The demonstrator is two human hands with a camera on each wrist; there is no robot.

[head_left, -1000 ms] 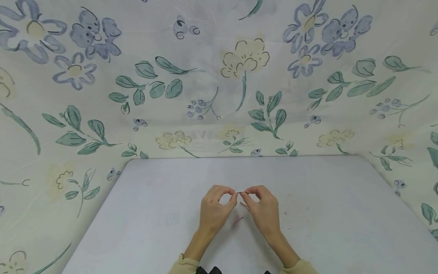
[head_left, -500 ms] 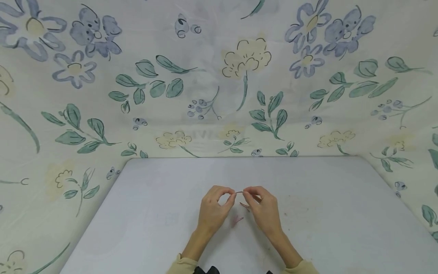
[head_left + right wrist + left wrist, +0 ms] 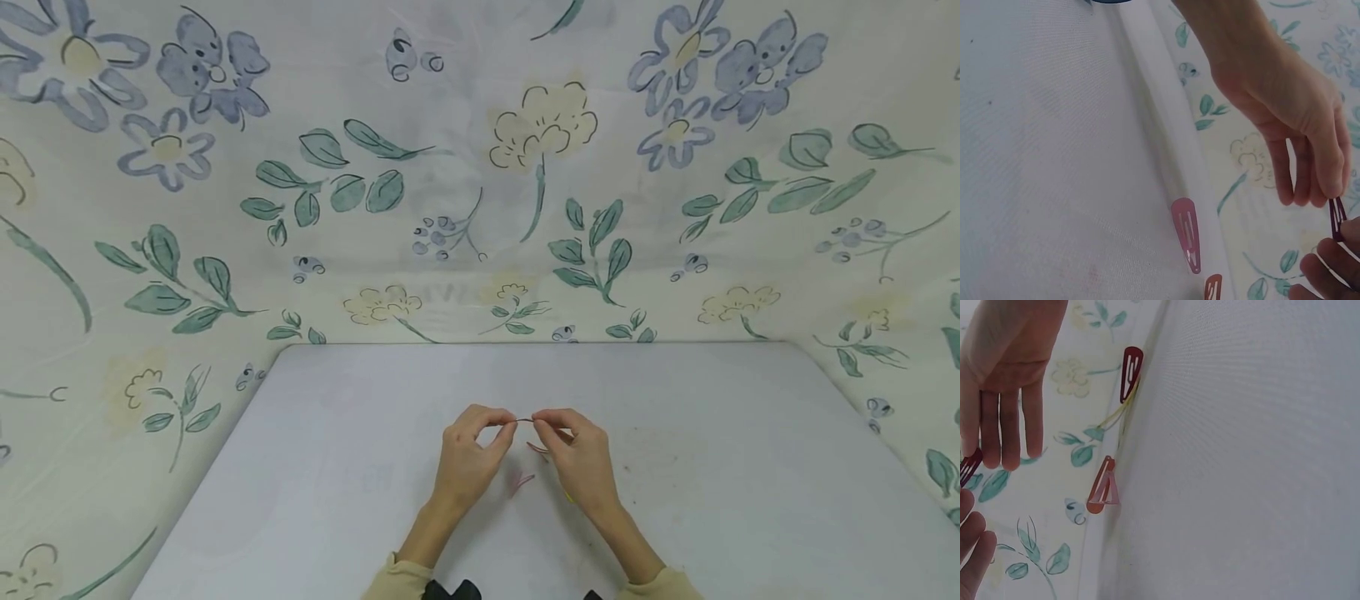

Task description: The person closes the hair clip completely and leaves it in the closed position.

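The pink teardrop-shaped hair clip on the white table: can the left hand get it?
Probably, yes: the left hand looks near the pink clip, with nothing seen between them, but it pinches a dark red hair clip.

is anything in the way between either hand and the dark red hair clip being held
Nothing visible stands between them: the left hand and right hand both pinch the dark red hair clip directly. The pink clip and orange clip lie on the table, apart from it.
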